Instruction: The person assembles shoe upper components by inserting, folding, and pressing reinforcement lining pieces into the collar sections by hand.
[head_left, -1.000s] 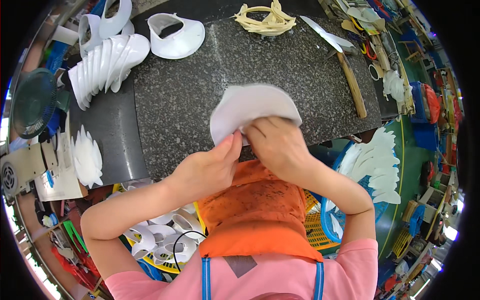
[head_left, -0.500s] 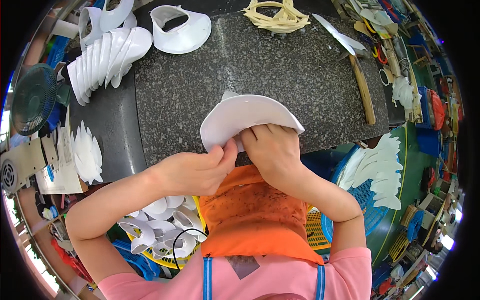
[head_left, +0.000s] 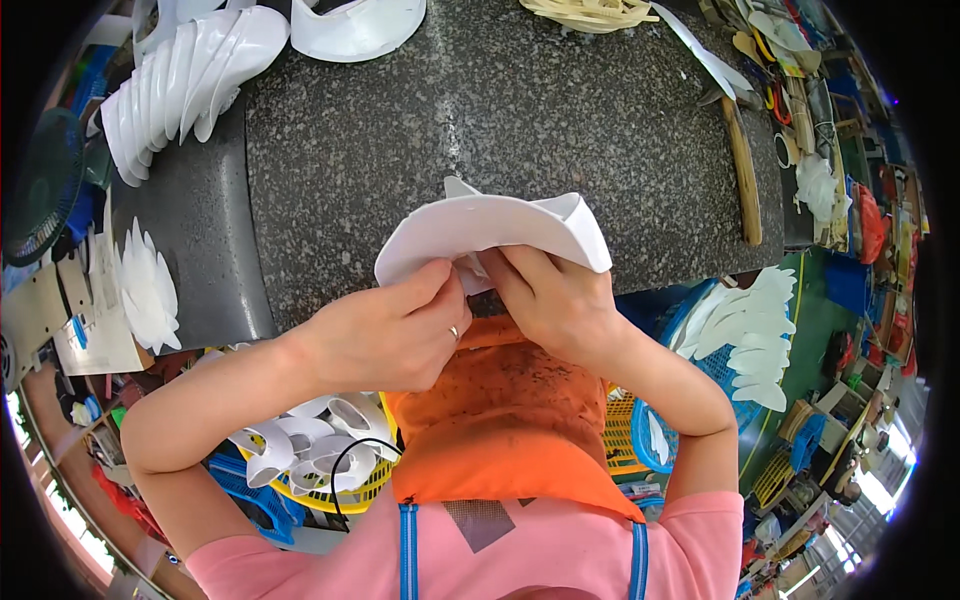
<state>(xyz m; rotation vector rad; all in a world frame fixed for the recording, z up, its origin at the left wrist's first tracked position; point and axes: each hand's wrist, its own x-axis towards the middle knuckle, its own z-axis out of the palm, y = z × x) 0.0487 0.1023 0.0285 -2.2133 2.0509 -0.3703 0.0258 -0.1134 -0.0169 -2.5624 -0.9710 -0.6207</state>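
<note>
A white curved piece, apparently a shoe upper (head_left: 480,222), is held up just above the near edge of a speckled dark stone slab (head_left: 340,150). My left hand (head_left: 410,330) is closed, with thumb and fingertips pinching the upper's near edge. My right hand (head_left: 560,300) grips the near right side, its fingers tucked under the piece so that the tips are hidden. The upper's right end bends up into a fold, and a small point shows behind its far rim.
At the far left lies a nested row of white uppers (head_left: 195,85); another upper (head_left: 358,30) sits beside it. A hammer's wooden handle (head_left: 743,175) and a cream bundle of strips (head_left: 590,12) lie on the slab. Yellow (head_left: 350,500) and blue (head_left: 650,440) baskets flank my lap.
The view has shifted, so the far things sit higher in it. The upper's right end is now folded up more, and both hands keep hold of it.
</note>
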